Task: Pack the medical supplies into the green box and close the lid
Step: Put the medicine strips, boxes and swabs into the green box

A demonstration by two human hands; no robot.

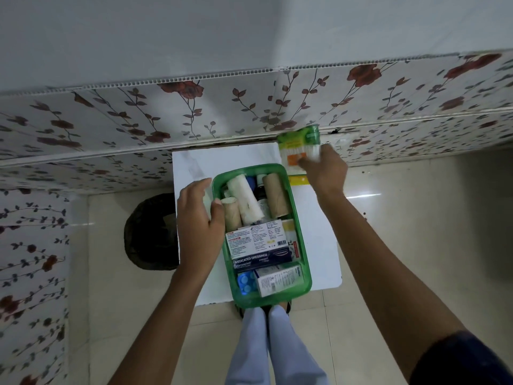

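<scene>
A green box (305, 262) stands open on a small white table (319, 223). It holds rolled bandages (245, 200), a brown roll (276, 195), a dressings carton (261, 245) and a blue blister pack (245, 282). My left hand (198, 220) rests on the box's left rim, thumb by a bandage roll. My right hand (323, 169) is raised past the box's far right corner, gripping a white, green and orange pack (295, 150). Something green (312, 133) shows behind that pack; I cannot tell what it is.
A floral-patterned wall panel (194, 120) runs right behind the table. A dark round bin (151, 232) sits on the tiled floor to the table's left. A yellow item (298, 179) lies on the table under my right hand. My legs (274, 345) are below the table's near edge.
</scene>
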